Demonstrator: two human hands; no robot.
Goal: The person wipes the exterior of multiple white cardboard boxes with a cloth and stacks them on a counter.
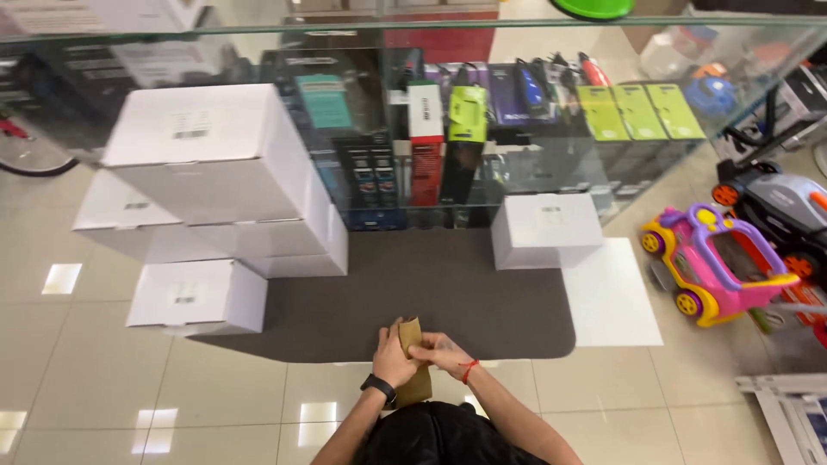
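both hands — left hand (394,360) and right hand (438,351) — pinch a small brown paper bag (413,372) between them, at the near edge of a dark grey mat (431,293), white boxes (215,164) beyond.

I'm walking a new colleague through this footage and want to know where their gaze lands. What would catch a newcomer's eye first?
Probably the stack of white boxes on the left of the dark mat, and the pink and yellow toy car on the floor at right. Low in the middle, the left hand and right hand hold a small brown paper bag between them.
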